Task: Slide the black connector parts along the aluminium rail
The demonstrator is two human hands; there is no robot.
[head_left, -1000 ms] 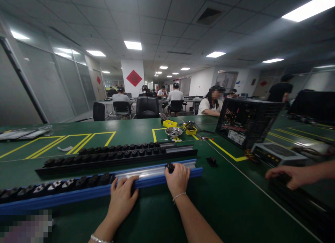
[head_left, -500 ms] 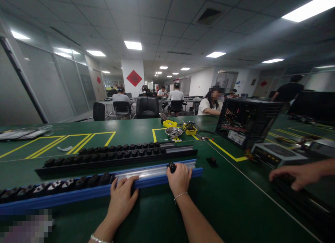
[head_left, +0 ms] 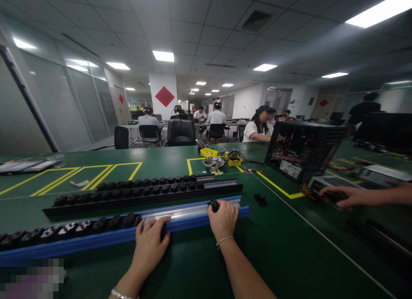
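A long blue rail with a silvery channel lies across the green table, several black socket modules seated along its left part. My left hand grips the rail's near wall at mid-length, fingers over the channel and thumb in front. Near the right end, my right hand is closed around a black socket module at the channel; whether it is seated there is hidden. Behind are two dark rails, the nearer black rail also carrying modules. One loose black module rests right of the blue rail.
Another person's hand reaches in from the right over a power supply. An open computer case stands behind it. Farther back are a metal bowl and a yellow tray. A dark rail lies at right.
My right hand has shifted slightly right along the blue rail with the module. My left hand has stayed put. The other person's hand has moved from the dark rail up to the power supply.
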